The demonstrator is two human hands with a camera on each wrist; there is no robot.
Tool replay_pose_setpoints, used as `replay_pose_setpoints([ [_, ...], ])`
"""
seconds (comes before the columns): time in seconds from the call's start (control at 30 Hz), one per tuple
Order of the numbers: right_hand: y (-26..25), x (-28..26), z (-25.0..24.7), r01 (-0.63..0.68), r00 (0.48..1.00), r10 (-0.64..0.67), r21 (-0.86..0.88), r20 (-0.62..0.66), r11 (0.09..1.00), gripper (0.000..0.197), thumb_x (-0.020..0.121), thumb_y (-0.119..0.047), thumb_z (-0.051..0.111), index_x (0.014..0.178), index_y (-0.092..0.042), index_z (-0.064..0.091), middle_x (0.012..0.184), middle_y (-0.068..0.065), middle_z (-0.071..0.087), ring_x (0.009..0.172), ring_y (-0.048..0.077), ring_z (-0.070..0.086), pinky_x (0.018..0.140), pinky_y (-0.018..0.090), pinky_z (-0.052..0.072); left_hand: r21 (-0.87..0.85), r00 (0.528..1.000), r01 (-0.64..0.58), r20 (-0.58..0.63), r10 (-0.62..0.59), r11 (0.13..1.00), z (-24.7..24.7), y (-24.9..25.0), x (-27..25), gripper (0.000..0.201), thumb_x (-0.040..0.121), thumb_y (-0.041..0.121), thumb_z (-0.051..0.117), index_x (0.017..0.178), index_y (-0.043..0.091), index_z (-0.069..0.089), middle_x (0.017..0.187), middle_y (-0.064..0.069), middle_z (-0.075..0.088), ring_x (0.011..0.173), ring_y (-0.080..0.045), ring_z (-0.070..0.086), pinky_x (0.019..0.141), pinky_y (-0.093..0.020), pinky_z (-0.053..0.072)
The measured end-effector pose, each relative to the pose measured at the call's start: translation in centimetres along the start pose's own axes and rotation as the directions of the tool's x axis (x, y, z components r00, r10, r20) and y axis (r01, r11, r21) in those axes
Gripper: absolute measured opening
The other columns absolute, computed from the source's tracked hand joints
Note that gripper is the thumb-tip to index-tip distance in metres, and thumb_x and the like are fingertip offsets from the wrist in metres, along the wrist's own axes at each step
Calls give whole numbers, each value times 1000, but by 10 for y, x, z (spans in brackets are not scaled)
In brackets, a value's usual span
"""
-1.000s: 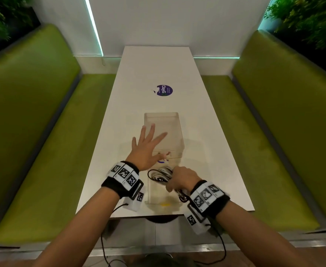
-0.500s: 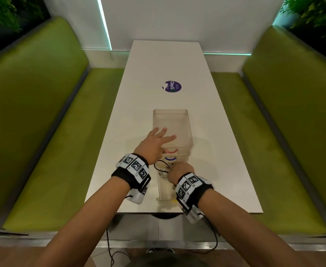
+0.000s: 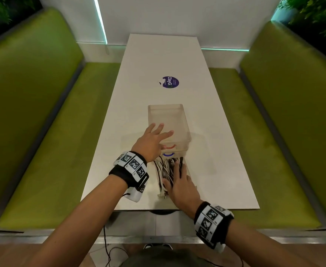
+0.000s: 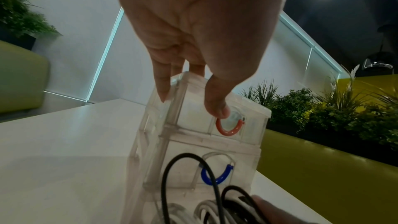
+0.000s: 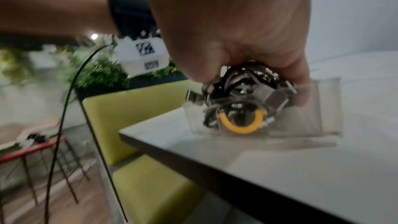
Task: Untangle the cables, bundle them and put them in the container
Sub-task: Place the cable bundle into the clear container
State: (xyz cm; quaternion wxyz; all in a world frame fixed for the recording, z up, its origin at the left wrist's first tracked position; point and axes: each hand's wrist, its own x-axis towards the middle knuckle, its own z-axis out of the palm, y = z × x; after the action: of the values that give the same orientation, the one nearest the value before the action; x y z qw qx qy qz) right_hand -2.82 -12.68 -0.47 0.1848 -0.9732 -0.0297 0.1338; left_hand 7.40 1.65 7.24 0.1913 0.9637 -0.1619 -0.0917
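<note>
A clear plastic drawer unit (image 3: 177, 110) stands mid-table, with a red handle (image 4: 228, 129) and a blue handle (image 4: 217, 177) on its front. Its bottom drawer (image 3: 188, 175), with a yellow handle (image 5: 241, 126), is pulled out toward me. A bundle of black and white cables (image 3: 164, 170) lies in that drawer. My right hand (image 3: 181, 185) is on the bundle, thumb and fingers curled round it (image 5: 243, 81). My left hand (image 3: 154, 137) lies flat on the unit's top, fingers straight, thumb (image 4: 215, 106) just above the red handle.
The white table (image 3: 225, 160) is narrow, and its near edge is just behind the drawer. Green benches (image 3: 42, 151) run along both sides. A purple round sticker (image 3: 170, 82) lies farther up the table. Thin black wires hang from my wrist devices below the table edge.
My left hand has slid forward onto the top of the drawer unit. My right hand has moved forward and down, and the cable bundle now lies in the open drawer.
</note>
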Motion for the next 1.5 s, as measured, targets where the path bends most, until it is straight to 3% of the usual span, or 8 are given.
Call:
replay_pose_setpoints([
  [0.3,-3,-27,14,25,1000,-26,-82,-10,996,88,90,-67,22,151,-10,-4,157,21,8,139,36,26,112,44,31,-7,1000,-13,3,13,1000,4,-1,-2,57,97,20,52,145,40,30,161,3,11,148,-20,-1,108,-50,35],
  [0.43,5,-26,12,37,999,-42,-174,-25,984,80,91,-62,22,142,-1,35,141,24,45,128,39,46,99,46,45,-22,999,-38,-10,38,999,6,-5,0,58,95,20,54,145,40,31,161,2,12,148,-20,-1,109,-49,34],
  [0.67,13,-17,12,181,975,-158,-143,156,973,94,81,-63,-12,148,2,-6,158,22,-2,147,31,-3,117,39,-8,14,999,-54,2,54,998,5,-7,2,57,96,23,54,145,41,31,161,3,12,149,-20,0,108,-51,35],
  [0.87,25,-6,-21,142,990,-139,233,-26,962,52,100,-34,40,142,-3,36,151,9,29,141,22,28,114,26,23,-44,992,-91,81,95,995,-1,-11,2,68,95,23,56,148,40,17,162,1,1,148,-21,-9,118,-48,16],
  [0.97,36,-2,-25,176,983,-159,246,-89,953,48,100,-25,41,144,-8,33,151,6,31,137,20,33,107,18,24,-90,991,-85,-114,74,992,11,-11,-18,82,92,33,59,149,36,-1,161,-2,-10,147,-22,-13,120,-47,4],
  [1.13,43,2,-14,188,982,-183,166,-40,968,50,99,-25,42,146,-10,31,154,6,29,139,22,33,112,27,27,-356,817,103,-502,-284,929,52,-8,-61,26,92,25,60,111,9,53,117,-6,51,107,-22,51,90,-46,48],
  [1.3,38,7,-16,294,953,-301,-129,-42,947,43,89,-28,37,112,-3,64,113,9,67,105,24,61,92,30,46,-276,932,143,-284,-223,950,82,-6,-61,36,91,34,60,120,14,55,122,-2,53,108,-20,55,83,-35,48],
  [1.5,40,7,-19,305,949,-314,-178,-26,936,53,91,-32,38,137,-7,46,127,9,61,112,31,57,84,41,51,-132,959,-9,-282,-29,991,100,-4,-51,42,87,14,64,128,11,56,123,-7,61,101,-29,62,81,-38,52],
])
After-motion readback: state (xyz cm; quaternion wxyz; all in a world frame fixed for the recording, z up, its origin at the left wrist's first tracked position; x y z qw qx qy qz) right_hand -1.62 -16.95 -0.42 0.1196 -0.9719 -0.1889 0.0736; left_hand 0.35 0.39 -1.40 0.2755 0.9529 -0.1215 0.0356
